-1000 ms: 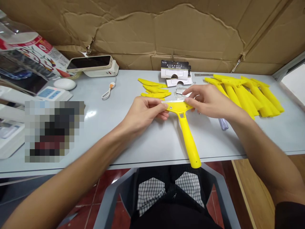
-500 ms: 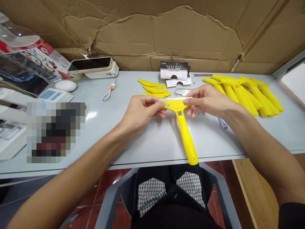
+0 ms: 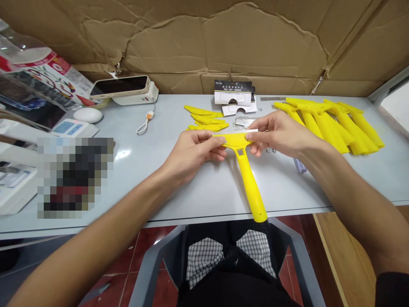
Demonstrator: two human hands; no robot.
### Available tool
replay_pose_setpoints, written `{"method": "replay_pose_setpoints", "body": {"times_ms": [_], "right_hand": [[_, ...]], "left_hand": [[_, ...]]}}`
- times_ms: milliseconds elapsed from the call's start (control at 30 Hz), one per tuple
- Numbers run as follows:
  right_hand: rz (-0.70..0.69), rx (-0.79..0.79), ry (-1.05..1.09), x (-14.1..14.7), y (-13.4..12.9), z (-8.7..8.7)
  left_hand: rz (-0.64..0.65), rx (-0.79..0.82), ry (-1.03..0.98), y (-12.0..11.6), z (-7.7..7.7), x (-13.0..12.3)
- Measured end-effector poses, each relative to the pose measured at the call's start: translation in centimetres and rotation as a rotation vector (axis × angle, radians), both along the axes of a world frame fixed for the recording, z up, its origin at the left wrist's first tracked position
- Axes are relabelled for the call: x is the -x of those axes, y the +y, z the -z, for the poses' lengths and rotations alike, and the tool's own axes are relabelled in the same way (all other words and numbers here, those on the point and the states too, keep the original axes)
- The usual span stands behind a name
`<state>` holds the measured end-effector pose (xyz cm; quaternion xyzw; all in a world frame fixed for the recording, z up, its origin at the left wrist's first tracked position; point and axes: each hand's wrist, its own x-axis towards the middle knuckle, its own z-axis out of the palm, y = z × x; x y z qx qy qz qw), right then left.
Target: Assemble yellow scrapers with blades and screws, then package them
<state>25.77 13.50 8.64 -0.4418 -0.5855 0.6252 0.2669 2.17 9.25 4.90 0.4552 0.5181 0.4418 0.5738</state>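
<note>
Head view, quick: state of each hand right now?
Left hand: closed, holding the yellow plastic scraper.
Right hand: closed, holding the same scraper.

At eight o'clock a pixelated grey rectangular patch (image 3: 75, 178) hides what lies beneath it; at two o'clock, tiny silver metal bits (image 3: 272, 150) are too small to identify.

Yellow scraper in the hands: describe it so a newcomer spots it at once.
At the middle of the pale table's front edge, a yellow plastic scraper is held by its head between the left hand and right hand. Unlike the yellow handles piled to the right, it alone is in hand.
</note>
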Motion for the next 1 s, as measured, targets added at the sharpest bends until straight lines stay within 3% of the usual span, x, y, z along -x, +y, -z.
{"method": "replay_pose_setpoints", "body": {"times_ms": [433, 700, 1000], "right_hand": [[-0.045, -0.054, -0.021, 0.18, -0.32, 0.06], [-0.04, -0.057, -0.053, -0.12, -0.21, 0.22], [-0.012, -0.057, -0.059, 0.21, -0.53, -0.07]], "left_hand": [[-0.033, -0.066, 0.122, -0.52, -0.42, -0.61], [0.039, -0.064, 0.055, -0.28, -0.1, -0.08], [0.011, -0.047, 0.049, -0.58, -0.34, -0.47]]}}
